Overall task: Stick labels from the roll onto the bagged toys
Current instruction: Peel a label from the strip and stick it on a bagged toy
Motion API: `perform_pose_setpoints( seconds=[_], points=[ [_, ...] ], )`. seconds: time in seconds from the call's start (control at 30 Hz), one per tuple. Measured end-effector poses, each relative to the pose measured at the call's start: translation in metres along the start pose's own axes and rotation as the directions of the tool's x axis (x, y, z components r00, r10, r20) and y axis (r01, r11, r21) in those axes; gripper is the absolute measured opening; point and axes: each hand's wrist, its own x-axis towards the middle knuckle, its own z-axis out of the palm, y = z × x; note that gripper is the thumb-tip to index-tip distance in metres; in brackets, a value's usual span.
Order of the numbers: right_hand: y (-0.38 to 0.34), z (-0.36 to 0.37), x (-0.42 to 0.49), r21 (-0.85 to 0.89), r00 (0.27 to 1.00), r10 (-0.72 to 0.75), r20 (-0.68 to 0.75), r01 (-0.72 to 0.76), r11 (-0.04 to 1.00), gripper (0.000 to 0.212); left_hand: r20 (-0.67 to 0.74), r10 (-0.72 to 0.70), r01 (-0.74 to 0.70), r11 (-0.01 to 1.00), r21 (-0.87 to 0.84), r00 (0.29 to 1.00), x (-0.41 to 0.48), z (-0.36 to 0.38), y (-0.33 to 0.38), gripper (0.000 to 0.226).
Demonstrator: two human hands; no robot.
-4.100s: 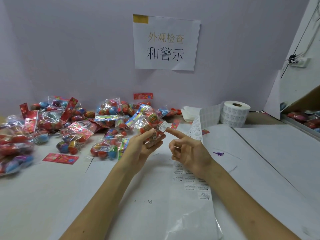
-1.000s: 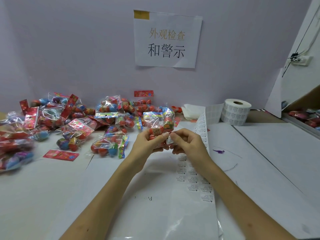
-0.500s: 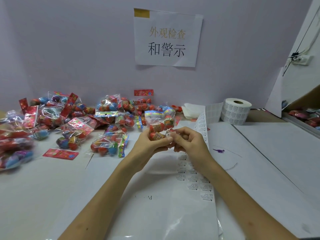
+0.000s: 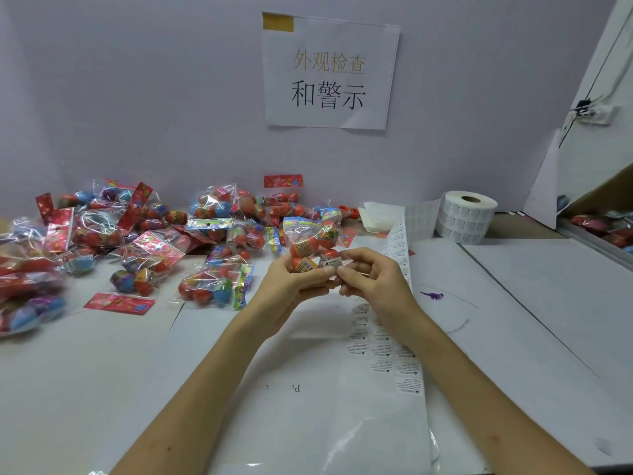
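fingers (image 4: 320,273) of both hands pinch one bag (image 4: 313,240) at its label (image 4: 329,261).
table (image 4: 85,371) lies white under the fingers, and a sign (image 4: 329,73) hangs on the wall high above them. pile (image 4: 137,241) of bags sprawls to their left and just beyond. strip (image 4: 383,358) of labels runs under the right wrist and back past the fingers to the roll (image 4: 466,221), which stands on end beyond them to the right, well apart. left hand (image 4: 291,286) curls round the bag's lower end and holds it upright off the table, thumb on the front. right hand (image 4: 373,279) has its thumb and forefinger drawn narrow, pinching the bag's clear edge just beside the label. label sits low on the bag's front, between the two thumbs and touching the left one; whether it is pressed flat i cannot tell.
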Motion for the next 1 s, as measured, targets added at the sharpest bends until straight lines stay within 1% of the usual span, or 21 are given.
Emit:
perform_pose_setpoints(
  seconds=[0.13,0.23,0.33,0.4,0.6,0.73,0.8,0.9,0.93,1.0],
  points=[
    [-0.0025,-0.0013,-0.0014,0.022,1.000,0.011,0.019,-0.011,1.000,0.026,-0.030,0.010,-0.009,1.000,0.023,0.999,-0.0006,0.0033,-0.0002,0.039],
    [-0.0037,-0.0018,-0.0019,0.046,0.999,0.042,0.014,-0.042,0.998,0.024,-0.086,0.008,-0.001,0.997,0.073,0.996,-0.0008,0.0018,-0.0004,0.041],
    [-0.0023,-0.0002,-0.0018,-0.006,0.998,0.065,0.014,-0.065,0.998,0.018,-0.136,0.005,0.003,0.998,0.058,0.991,0.0017,-0.0020,-0.0010,0.026],
    [-0.0011,0.0012,-0.0020,-0.046,0.998,0.064,0.024,-0.063,0.997,0.017,-0.171,-0.002,0.010,0.999,0.049,0.985,0.0032,-0.0044,-0.0001,0.020],
    [0.0018,0.0019,-0.0010,-0.117,0.998,0.052,0.019,-0.050,0.992,0.015,-0.201,-0.003,0.028,0.992,0.122,0.980,0.0035,-0.0037,0.0001,0.020],
    [0.0026,0.0021,-0.0008,-0.140,0.999,0.043,0.011,-0.041,0.989,0.012,-0.219,0.026,0.012,0.986,0.169,0.975,0.0025,-0.0004,-0.0032,0.010],
    [0.0026,0.0019,-0.0008,-0.127,0.999,0.037,0.002,-0.036,0.991,0.012,-0.198,0.042,-0.007,0.985,0.175,0.979,0.0020,0.0007,-0.0045,0.013],
    [0.0021,0.0003,-0.0002,-0.117,0.999,0.027,-0.026,-0.030,0.993,0.015,-0.081,0.020,-0.012,0.994,0.107,0.997,0.0007,0.0028,-0.0041,0.032],
    [0.0018,-0.0004,0.0002,-0.102,0.999,0.030,-0.032,-0.034,0.994,0.016,-0.046,0.011,-0.007,0.996,0.089,0.999,0.0006,0.0035,-0.0042,0.035],
    [0.0011,-0.0014,0.0006,-0.070,0.998,0.045,-0.032,-0.047,0.996,0.017,-0.035,0.003,-0.001,0.997,0.078,0.999,0.0012,0.0039,-0.0042,0.037]
  ],
)
